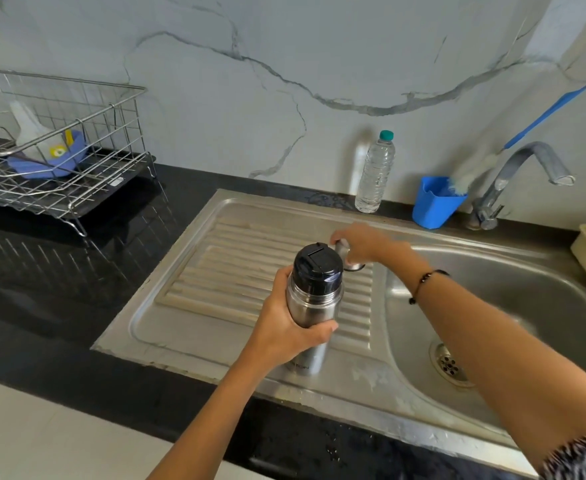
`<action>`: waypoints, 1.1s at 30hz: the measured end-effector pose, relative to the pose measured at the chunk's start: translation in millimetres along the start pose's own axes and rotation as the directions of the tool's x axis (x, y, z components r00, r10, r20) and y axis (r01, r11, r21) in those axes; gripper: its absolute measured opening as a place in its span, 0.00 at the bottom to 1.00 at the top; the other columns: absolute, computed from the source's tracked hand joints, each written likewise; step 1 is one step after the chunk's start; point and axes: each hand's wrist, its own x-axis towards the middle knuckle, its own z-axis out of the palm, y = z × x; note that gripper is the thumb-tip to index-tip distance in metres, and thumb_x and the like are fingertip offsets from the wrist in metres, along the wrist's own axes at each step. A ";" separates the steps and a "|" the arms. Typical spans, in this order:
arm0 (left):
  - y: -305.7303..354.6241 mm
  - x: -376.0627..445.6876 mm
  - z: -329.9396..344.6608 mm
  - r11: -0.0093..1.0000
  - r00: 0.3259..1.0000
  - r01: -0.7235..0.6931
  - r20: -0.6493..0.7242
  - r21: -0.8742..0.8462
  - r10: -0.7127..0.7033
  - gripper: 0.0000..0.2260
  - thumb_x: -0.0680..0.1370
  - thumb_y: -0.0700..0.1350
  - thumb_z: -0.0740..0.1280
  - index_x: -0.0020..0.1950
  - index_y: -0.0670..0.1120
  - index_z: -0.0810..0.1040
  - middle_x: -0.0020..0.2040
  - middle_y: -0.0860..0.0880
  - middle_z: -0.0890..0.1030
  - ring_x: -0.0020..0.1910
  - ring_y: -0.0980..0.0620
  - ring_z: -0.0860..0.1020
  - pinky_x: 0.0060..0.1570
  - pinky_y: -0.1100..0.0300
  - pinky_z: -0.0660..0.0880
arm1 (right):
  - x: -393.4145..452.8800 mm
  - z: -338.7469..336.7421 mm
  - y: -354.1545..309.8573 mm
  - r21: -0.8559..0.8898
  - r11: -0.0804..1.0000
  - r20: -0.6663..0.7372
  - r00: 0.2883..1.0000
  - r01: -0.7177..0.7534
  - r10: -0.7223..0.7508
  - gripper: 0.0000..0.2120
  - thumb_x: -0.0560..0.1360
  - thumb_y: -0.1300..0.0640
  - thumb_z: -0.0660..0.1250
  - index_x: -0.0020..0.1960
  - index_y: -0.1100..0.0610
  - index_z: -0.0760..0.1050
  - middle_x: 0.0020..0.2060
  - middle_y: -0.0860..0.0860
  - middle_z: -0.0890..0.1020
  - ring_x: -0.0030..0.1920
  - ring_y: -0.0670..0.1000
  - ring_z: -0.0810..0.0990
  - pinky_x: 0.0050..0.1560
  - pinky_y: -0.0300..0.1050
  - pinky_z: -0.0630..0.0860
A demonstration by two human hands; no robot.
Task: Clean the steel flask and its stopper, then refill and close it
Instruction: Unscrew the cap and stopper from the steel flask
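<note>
a person's left hand [286, 327] grips the steel flask [310, 313] upright over the ribbed drainboard of a steel sink [180, 317], fingers wrapped round the body with the thumb across the front. the flask's black stopper [317, 265] sits on its neck. just behind it, the right hand [362, 244] reaches across the drainboard, fingers clamped on a small steel cup [348, 259] that stands mouth down on the ribs; a beaded bracelet [423, 284] circles that wrist. along the marble-patterned wall stand a clear plastic water bottle [374, 173] with a green cap and, near it, a blue holder [435, 202] with a bottle brush [526, 133] leaning out of it, beside the tap [520, 174]. on the black counter [59, 271] well to the left, a wire dish rack [56, 150] holds a blue item and a pale one.
</note>
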 end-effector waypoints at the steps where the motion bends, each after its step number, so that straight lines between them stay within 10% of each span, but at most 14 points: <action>1: 0.3 -0.3 0.2 1.000 1.000 -0.001 0.001 0.003 0.001 0.32 0.58 0.50 0.74 0.60 0.55 0.66 0.47 0.63 0.80 0.47 0.61 0.80 0.44 0.69 0.74 | 7.5 7.7 4.4 0.011 1.000 -0.010 1.000 -0.024 0.024 0.22 0.73 0.65 0.61 0.66 0.54 0.69 0.62 0.55 0.74 0.61 0.57 0.72 0.56 0.47 0.70; 9: -1.5 -0.5 -1.1 0.999 1.000 0.001 0.021 0.033 -0.002 0.32 0.65 0.35 0.76 0.60 0.54 0.66 0.50 0.55 0.78 0.47 0.62 0.80 0.44 0.69 0.75 | 38.9 42.5 27.9 0.062 0.991 -0.067 0.990 -0.121 0.126 0.23 0.74 0.62 0.61 0.68 0.53 0.68 0.61 0.57 0.74 0.60 0.59 0.73 0.59 0.53 0.73; 19: -0.5 0.3 -1.9 1.000 0.999 0.000 0.035 -0.002 0.000 0.33 0.61 0.45 0.76 0.63 0.53 0.66 0.49 0.59 0.80 0.47 0.60 0.80 0.44 0.67 0.75 | 22.7 13.4 14.0 0.074 0.986 -0.043 0.988 -0.146 0.150 0.33 0.74 0.53 0.67 0.74 0.54 0.56 0.70 0.61 0.64 0.68 0.64 0.65 0.67 0.57 0.64; 22: -1.6 0.2 -1.1 1.000 1.000 0.003 0.029 -0.002 -0.003 0.35 0.61 0.49 0.75 0.64 0.52 0.65 0.50 0.61 0.79 0.49 0.58 0.80 0.46 0.66 0.75 | -20.5 -40.8 -25.4 0.107 0.994 -0.139 0.989 -0.031 0.046 0.20 0.78 0.50 0.59 0.61 0.64 0.72 0.55 0.60 0.79 0.53 0.59 0.79 0.55 0.50 0.74; 26: -5.0 1.4 -1.1 1.000 1.000 -0.010 0.002 0.016 0.010 0.35 0.60 0.49 0.76 0.64 0.52 0.65 0.51 0.59 0.79 0.51 0.59 0.79 0.48 0.67 0.74 | -101.4 -87.7 -88.8 0.085 0.995 -0.108 0.993 0.057 -0.048 0.33 0.75 0.33 0.49 0.38 0.62 0.72 0.32 0.54 0.78 0.32 0.52 0.79 0.40 0.47 0.73; 33: -4.0 1.2 -2.1 1.000 1.000 0.011 0.017 0.000 -0.011 0.33 0.60 0.47 0.78 0.62 0.51 0.68 0.49 0.56 0.81 0.50 0.63 0.79 0.46 0.69 0.75 | -146.4 -75.3 -127.0 -0.257 0.951 -0.097 0.975 0.170 -0.201 0.19 0.75 0.41 0.59 0.36 0.56 0.66 0.30 0.50 0.67 0.29 0.48 0.64 0.28 0.41 0.63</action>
